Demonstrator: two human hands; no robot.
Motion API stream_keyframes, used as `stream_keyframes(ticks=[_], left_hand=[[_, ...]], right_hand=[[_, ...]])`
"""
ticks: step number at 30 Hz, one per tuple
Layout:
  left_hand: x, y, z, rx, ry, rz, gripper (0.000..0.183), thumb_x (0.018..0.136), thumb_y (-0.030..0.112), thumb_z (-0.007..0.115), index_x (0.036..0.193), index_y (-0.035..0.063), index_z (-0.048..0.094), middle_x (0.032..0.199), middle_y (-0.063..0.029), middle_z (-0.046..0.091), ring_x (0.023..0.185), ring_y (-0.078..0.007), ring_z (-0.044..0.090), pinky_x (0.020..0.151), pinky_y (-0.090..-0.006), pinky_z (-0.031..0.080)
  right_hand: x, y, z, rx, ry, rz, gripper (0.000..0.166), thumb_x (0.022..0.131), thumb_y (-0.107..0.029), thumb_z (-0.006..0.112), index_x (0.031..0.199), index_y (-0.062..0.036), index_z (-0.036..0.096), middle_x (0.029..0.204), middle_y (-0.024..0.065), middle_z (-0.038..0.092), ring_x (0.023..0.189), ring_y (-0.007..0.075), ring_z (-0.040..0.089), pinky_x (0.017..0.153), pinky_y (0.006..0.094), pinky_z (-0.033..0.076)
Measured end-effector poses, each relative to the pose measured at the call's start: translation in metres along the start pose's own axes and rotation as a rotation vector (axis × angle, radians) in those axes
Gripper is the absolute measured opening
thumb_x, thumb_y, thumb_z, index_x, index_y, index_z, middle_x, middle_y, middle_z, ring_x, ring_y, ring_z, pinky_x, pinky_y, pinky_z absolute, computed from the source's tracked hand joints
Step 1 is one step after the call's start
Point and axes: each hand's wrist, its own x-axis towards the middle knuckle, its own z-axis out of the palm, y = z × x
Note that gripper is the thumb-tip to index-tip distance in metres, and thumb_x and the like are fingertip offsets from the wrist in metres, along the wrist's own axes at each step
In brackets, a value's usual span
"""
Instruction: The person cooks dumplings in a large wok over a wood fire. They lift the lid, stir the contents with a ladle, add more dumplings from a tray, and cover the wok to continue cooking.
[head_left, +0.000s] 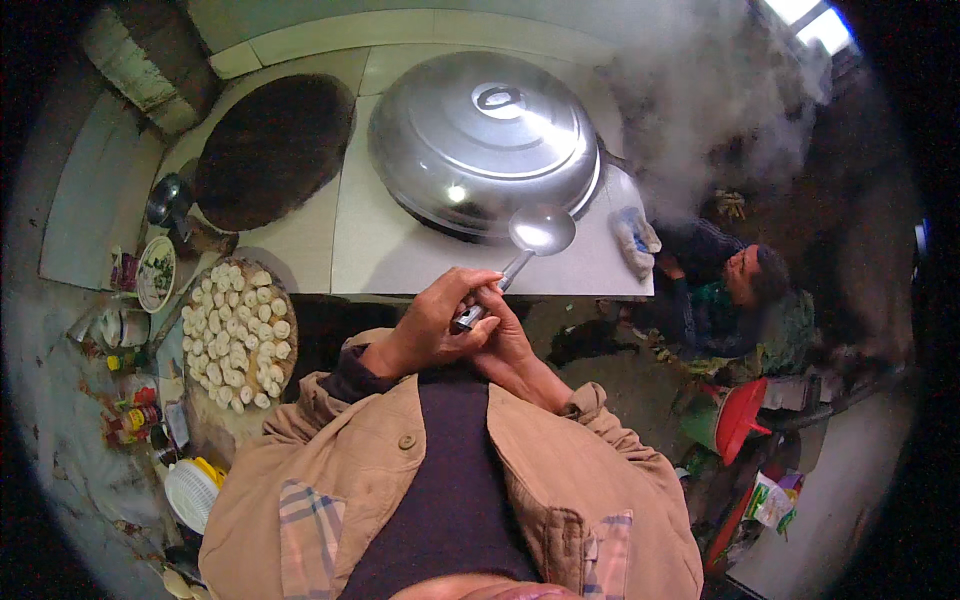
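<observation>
A metal ladle (544, 230) is held in front of my chest, its bowl pointing away from me and to the right. My left hand (431, 326) is closed around the handle near its end. Against it, my right hand (504, 337) also grips the handle, and the fingers of both hands overlap. Past the bowl, a large domed metal lid (465, 127) covers a pot set into the tiled stove top (375, 262). What lies under the lid is hidden. In this view the ladle's bowl overlaps the lid's near rim; I cannot tell whether they touch.
Shaped dumplings (236, 330) fill a round board at left. Behind them is a dark round wok or cover (277, 150). A plate (156, 274) and a white plastic basket (189, 495) are also left. A cloth (636, 244) lies at the stove's corner, near a crouching person (720, 300) and rising steam.
</observation>
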Motion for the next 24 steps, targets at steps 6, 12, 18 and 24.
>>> stream_keyframes(ticks=[6, 12, 18, 24], left_hand=[[0.001, 0.001, 0.006, -0.01, 0.026, 0.002, 0.047, 0.075, 0.004, 0.065, 0.119, 0.0014, 0.048, 0.103, -0.0161, 0.056, 0.093, -0.0276, 0.058, 0.081, -0.0335, 0.048], [-0.003, 0.001, 0.006, -0.025, 0.039, -0.026, 0.046, 0.075, 0.006, 0.066, 0.118, 0.0018, 0.05, 0.101, -0.0155, 0.055, 0.089, -0.027, 0.058, 0.078, -0.0329, 0.048], [-0.004, -0.002, 0.006, 0.015, 0.026, 0.014, 0.05, 0.074, 0.006, 0.067, 0.12, 0.0046, 0.048, 0.105, -0.0117, 0.057, 0.094, -0.0228, 0.058, 0.079, -0.0299, 0.048], [-0.004, -0.002, 0.005, 0.009, 0.046, 0.012, 0.05, 0.074, 0.008, 0.068, 0.12, 0.005, 0.049, 0.104, -0.0111, 0.057, 0.092, -0.0235, 0.058, 0.077, -0.0307, 0.048]], right_hand=[[-0.002, -0.001, -0.007, -0.009, -0.069, -0.022, 0.016, 0.087, -0.023, 0.063, 0.098, -0.0139, 0.055, 0.091, 0.0009, 0.058, 0.088, 0.0128, 0.057, 0.079, 0.0298, 0.049], [-0.004, -0.001, -0.003, 0.003, -0.051, 0.0, 0.014, 0.087, -0.018, 0.062, 0.098, -0.017, 0.053, 0.087, -0.002, 0.055, 0.084, 0.0122, 0.055, 0.078, 0.03, 0.05], [-0.01, -0.002, 0.001, -0.087, 0.022, -0.061, 0.017, 0.086, -0.024, 0.064, 0.095, -0.0146, 0.053, 0.088, -0.0011, 0.054, 0.086, 0.0119, 0.054, 0.078, 0.0285, 0.048], [-0.004, -0.001, -0.003, -0.066, -0.003, -0.057, 0.009, 0.089, -0.02, 0.06, 0.094, -0.0174, 0.054, 0.082, -0.0038, 0.053, 0.08, 0.0098, 0.054, 0.075, 0.0263, 0.047]])
